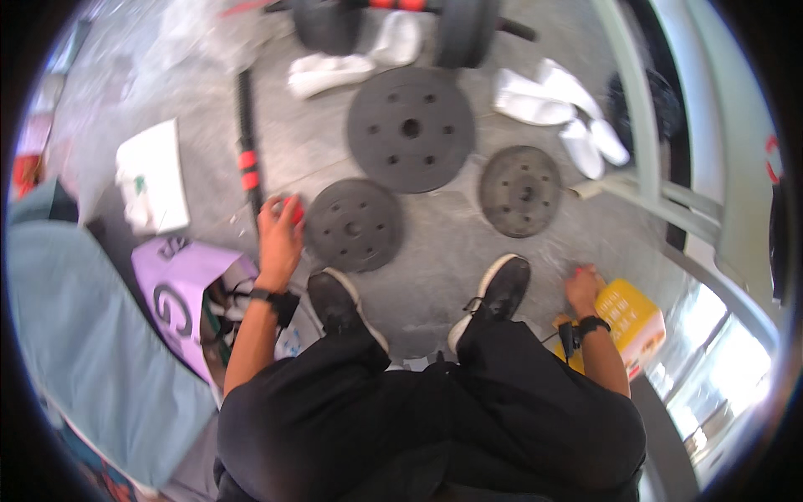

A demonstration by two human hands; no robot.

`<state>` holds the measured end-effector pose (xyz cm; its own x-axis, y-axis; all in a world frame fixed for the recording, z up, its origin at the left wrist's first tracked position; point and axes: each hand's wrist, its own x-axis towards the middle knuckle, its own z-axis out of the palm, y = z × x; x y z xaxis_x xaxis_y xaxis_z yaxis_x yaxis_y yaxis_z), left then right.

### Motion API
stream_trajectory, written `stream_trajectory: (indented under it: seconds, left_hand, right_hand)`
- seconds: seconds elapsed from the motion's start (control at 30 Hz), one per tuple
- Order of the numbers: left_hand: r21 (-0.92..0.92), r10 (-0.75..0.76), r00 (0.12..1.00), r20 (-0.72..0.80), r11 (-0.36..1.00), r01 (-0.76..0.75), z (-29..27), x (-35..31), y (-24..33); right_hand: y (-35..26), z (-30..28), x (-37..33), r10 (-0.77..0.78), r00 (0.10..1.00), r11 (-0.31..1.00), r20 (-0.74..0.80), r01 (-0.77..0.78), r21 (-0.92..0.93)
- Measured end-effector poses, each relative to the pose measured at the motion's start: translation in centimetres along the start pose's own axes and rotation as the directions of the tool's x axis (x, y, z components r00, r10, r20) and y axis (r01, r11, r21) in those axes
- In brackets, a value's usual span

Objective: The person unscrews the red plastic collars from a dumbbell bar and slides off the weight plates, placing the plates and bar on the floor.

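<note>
My left hand [279, 238] is closed around a small red piece [293, 210], too blurred to name surely. It is between a threaded dumbbell bar [245, 138] with red bands and a black weight plate [353, 227]. Two more round plates lie flat: a large black one [411, 159] in the middle and a dusty, smaller one [502, 197] to its right. Low at the right, my right hand [583, 290] has its fingers curled, with a bit of red at the tips. What it holds is unclear. Beside it sits a yellow box [631, 314].
A loaded dumbbell [468, 33] lies at the far edge, with white shoe-shaped pieces [332, 75] near it. Other white pieces [535, 96] lie at right by a metal frame [661, 205]. At left are a purple bag [180, 293], a white booklet [155, 180] and a blue-grey pad [92, 335].
</note>
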<state>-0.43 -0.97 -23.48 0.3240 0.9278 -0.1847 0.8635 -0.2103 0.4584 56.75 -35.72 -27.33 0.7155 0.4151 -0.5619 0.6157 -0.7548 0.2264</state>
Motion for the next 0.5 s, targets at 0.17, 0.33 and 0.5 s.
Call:
stream_trajectory:
  seconds: [0.17,0.33,0.5]
  left_hand:
    - [-0.094,-0.139,0.989,-0.049,0.986,0.134,-0.3,-0.4,-1.2]
    - [-0.226,-0.248,0.956,-0.156,0.951,0.210,-1.5,2.2,-0.8]
    - [-0.135,-0.153,0.909,-0.387,0.985,0.108,-2.1,5.7,-1.6]
  right_hand:
    - [-5.3,-3.9,-2.9,-0.079,0.996,0.997,-0.040,0.078,-0.027]
    - [-10.5,-10.5,-7.0,-0.242,0.970,0.969,-0.003,0.241,-0.049]
    - [-21.2,-19.6,-11.5,-0.773,0.632,0.634,0.062,0.763,0.126]
